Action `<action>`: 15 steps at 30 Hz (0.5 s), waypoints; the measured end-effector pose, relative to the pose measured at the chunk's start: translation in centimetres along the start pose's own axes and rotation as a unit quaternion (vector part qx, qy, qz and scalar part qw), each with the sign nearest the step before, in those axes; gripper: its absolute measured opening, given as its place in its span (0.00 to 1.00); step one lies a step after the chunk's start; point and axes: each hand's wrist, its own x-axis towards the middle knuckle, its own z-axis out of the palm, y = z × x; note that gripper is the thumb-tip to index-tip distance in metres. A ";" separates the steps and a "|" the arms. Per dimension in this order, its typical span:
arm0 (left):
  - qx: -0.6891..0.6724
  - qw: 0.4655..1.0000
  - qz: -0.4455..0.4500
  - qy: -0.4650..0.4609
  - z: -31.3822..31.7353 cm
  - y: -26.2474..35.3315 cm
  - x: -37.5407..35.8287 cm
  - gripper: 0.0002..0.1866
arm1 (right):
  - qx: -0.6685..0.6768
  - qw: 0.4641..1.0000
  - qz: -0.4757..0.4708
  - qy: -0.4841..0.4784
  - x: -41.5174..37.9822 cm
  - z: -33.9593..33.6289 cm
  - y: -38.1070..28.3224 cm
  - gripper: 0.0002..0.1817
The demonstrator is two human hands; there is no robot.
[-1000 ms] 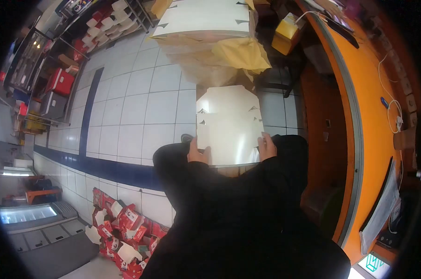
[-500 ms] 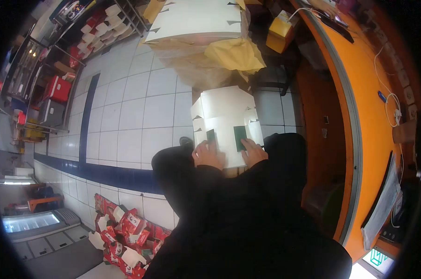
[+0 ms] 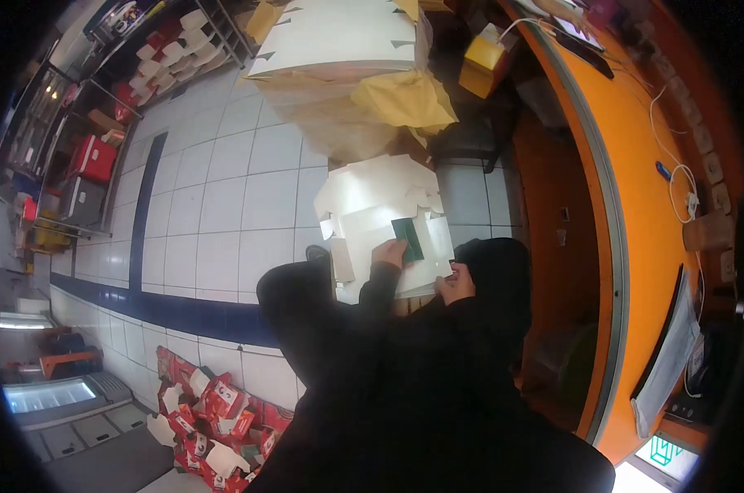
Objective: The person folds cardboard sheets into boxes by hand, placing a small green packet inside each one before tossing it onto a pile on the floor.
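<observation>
On my lap lies a partly folded white cardboard box blank (image 3: 376, 185), its notched far end pointing away from me. A dark green flap (image 3: 407, 238) stands out near its middle. My left hand (image 3: 388, 253) has its fingers closed at the left edge of that green flap. At the near right corner, my right hand (image 3: 456, 284) pinches the edge of a white side flap (image 3: 440, 238). The undersides of both hands are hidden.
Ahead stands a stack of white cardboard blanks (image 3: 339, 37) with torn brown paper (image 3: 409, 99) around it. An orange counter (image 3: 635, 205) runs along my right. Red and white folded boxes (image 3: 224, 411) are piled on the floor at lower left. A shelf rack (image 3: 92, 189) stands far left.
My left hand has moved right, across the cardboard to the green flap. My right hand has shifted down to the corner edge. The side flaps have changed position, and the left green patch is out of sight.
</observation>
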 end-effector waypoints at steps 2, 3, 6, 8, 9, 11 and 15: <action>-0.002 1.000 -0.007 -0.007 0.2 -0.2 0.1 0.14 | 0.108 0.994 -0.012 0.009 -1.0 0.7 -0.4 0.23; -0.032 0.999 0.012 -0.024 0.4 -0.3 0.0 0.11 | 0.067 0.993 -0.091 0.030 -1.3 0.8 -0.6 0.18; -0.054 0.996 0.040 -0.055 0.7 -0.9 -0.2 0.10 | -0.006 0.979 -0.199 0.052 -1.5 0.9 -2.4 0.11; -0.049 0.995 0.046 -0.067 0.8 -2.2 0.1 0.10 | -0.040 0.967 -0.246 0.047 -2.0 0.9 -3.7 0.10; 0.086 0.988 0.117 -0.058 0.7 -2.6 0.3 0.12 | -0.043 0.964 -0.254 0.065 -2.0 1.4 -3.5 0.10; 0.225 0.957 0.178 -0.049 1.1 -2.6 -0.3 0.17 | -0.067 0.968 -0.234 0.067 -1.9 1.4 -3.4 0.10; 0.333 0.922 0.195 0.014 3.0 1.0 -4.7 0.13 | -0.085 0.972 -0.195 0.101 -1.2 2.3 -3.3 0.10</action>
